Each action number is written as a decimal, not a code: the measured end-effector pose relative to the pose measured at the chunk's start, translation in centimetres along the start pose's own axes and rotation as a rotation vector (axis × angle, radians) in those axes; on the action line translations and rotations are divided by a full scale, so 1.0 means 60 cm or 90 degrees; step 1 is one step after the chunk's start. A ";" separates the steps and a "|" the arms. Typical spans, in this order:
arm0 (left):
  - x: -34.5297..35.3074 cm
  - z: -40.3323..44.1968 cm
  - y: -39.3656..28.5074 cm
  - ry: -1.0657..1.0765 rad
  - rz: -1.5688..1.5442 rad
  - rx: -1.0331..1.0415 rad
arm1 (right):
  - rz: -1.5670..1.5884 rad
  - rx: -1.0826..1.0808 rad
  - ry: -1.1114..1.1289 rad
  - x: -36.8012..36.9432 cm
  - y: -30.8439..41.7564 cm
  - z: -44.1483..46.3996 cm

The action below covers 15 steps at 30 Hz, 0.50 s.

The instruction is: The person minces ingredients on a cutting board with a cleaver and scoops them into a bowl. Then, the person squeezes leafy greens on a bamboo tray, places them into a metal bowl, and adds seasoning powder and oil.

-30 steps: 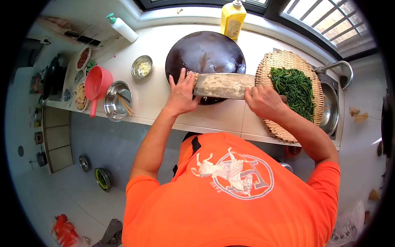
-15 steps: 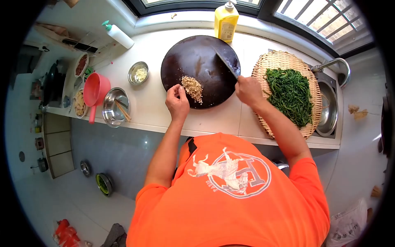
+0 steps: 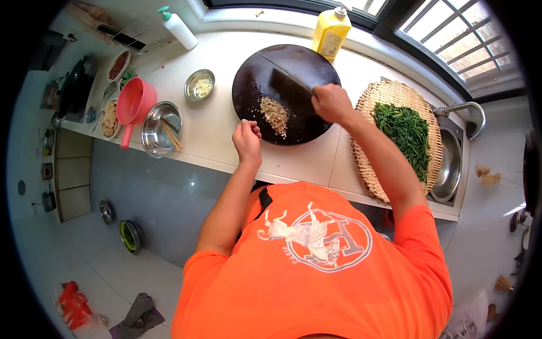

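Observation:
A pile of finely chopped brown bits lies on the lower left part of the round dark board. My right hand is closed round the handle of a cleaver, whose blade stands on edge over the upper part of the board, seen as a thin line. My left hand is at the board's lower left edge beside the pile, fingers curled together; whether anything is between them is too small to tell.
Left of the board are a small bowl of minced white bits, a steel bowl with chopsticks and a pink ladle. At right, a woven tray holds greens beside a sink. A yellow bottle stands behind.
The cleaver has gone from lying flat near my left hand to standing on edge farther back. My left hand has come off the blade and curled, and the chopped pile is uncovered.

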<state>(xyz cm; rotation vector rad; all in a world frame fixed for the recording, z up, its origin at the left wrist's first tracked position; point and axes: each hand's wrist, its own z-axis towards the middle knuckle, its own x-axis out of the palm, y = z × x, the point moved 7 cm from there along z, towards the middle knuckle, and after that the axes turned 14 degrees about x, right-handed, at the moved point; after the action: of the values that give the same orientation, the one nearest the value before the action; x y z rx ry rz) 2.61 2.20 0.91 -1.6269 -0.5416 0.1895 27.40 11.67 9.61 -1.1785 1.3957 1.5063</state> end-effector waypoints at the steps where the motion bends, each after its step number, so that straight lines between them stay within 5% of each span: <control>1: -0.004 0.000 0.004 -0.009 -0.008 -0.010 | -0.020 -0.002 0.000 0.001 -0.005 0.022; 11: -0.033 -0.002 0.021 -0.027 -0.062 -0.065 | -0.010 -0.203 0.065 0.046 0.056 -0.044; 15: -0.017 0.004 -0.004 -0.021 -0.089 -0.109 | 0.139 -0.139 0.036 0.012 0.032 -0.068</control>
<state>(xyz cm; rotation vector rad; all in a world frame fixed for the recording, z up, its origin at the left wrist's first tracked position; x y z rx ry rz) 1.57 2.00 0.90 -1.7467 -0.7105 0.0663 25.89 7.35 9.58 -1.2406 1.4638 1.8287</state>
